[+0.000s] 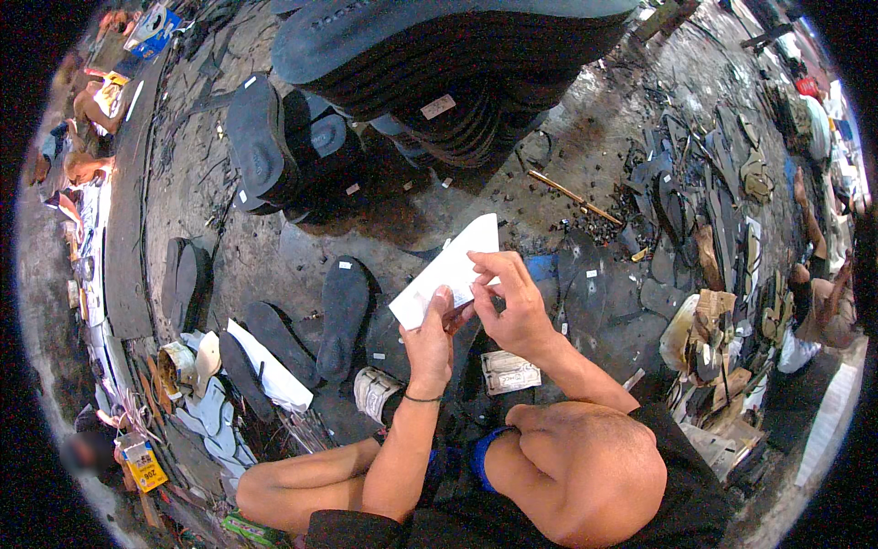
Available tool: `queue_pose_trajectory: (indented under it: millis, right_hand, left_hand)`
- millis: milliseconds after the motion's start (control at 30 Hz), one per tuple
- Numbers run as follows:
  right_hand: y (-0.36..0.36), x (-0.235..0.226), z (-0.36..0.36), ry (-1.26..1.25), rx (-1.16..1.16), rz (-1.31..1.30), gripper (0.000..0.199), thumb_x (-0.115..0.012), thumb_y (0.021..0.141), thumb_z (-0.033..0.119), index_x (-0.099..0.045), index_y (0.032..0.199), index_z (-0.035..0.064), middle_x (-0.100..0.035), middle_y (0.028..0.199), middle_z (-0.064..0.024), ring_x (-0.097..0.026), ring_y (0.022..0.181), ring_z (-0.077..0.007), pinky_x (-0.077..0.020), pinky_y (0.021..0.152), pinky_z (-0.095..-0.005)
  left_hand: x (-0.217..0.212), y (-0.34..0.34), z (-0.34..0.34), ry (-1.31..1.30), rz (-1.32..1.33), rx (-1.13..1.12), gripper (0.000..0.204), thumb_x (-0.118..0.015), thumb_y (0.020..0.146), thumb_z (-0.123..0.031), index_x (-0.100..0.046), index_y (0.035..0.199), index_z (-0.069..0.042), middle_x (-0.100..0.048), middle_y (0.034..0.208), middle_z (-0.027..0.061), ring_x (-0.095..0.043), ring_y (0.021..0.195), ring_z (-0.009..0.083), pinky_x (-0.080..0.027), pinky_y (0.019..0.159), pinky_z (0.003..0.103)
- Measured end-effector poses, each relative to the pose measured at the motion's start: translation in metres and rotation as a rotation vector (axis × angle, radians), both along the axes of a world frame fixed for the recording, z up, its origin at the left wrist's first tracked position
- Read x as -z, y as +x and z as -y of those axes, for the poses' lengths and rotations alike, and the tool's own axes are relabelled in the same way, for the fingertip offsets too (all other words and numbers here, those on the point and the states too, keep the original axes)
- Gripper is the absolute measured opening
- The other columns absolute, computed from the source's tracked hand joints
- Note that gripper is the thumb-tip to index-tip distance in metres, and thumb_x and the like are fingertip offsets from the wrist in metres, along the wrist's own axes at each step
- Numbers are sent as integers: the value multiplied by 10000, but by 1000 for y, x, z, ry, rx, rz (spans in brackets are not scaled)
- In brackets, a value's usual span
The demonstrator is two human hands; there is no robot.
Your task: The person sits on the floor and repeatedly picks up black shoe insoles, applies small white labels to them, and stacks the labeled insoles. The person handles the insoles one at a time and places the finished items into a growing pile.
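Note:
A white sheet of paper [453, 256] is in my left hand [430, 343], the thumb lying over its lower edge and the fingers behind. My right hand [514, 302] is at the sheet's right edge with its fingers bent into a pinch; whatever lies between the tips is too small to make out. Beyond the sheet rises a tall stack of dark foam shoe soles [448, 55]. A single dark sole [346, 320] with a small white label on its end lies left of my hands. Another labelled sole [583, 274] lies to their right.
A shorter pile of dark soles [261, 146] stands far left. A thin wooden stick [574, 197] lies among black scraps. Cut sandal pieces [672, 201] crowd the right side. Two bundles of pale strips, one of them a wrapped bundle [510, 372], lie near my knees. Other people sit at both sides.

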State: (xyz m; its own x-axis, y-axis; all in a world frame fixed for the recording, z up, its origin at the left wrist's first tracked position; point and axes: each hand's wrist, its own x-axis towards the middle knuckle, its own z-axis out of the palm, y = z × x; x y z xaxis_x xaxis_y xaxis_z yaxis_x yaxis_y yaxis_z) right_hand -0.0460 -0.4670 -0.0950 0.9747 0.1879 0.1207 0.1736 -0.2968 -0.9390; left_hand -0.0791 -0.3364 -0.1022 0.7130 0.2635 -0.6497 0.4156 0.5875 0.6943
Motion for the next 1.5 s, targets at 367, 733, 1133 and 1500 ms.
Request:
queue_pose_trajectory:
  millis: [367,733,1133,1500]
  right_hand:
    - [-1,-1,6,-226,-86,173,562,-624,848,-116,-513,1381,25,-305,1512,-219,-591,1211,-336,-623,908,-346]
    - [-6,-1,25,-432,-121,197,497,-568,869,-69,-546,1361,-3,-347,1501,-265,-593,1240,-351,-582,969,-372]
    - [1,-11,28,-467,-33,203,527,-570,876,-52,-521,1395,29,-337,1540,-230,-671,1132,-316,-621,842,-365]
    - [7,-11,35,-491,-15,242,535,-596,865,-59,-520,1387,29,-392,1472,-249,-627,1131,-350,-609,860,-383]
  left_hand:
    - [0,1,9,252,134,97,174,-643,994,-73,-684,1084,71,-713,972,73,-673,817,133,-591,688,295]
    - [3,10,18,919,380,442,243,-684,976,-168,-713,1075,52,-759,930,110,-681,812,119,-555,713,325]
    - [-6,31,31,655,344,394,277,-649,990,-174,-672,1099,79,-731,959,83,-645,858,132,-536,742,325]
    - [4,36,34,616,404,396,244,-604,998,-148,-665,1100,64,-732,907,60,-699,809,150,-547,647,308]
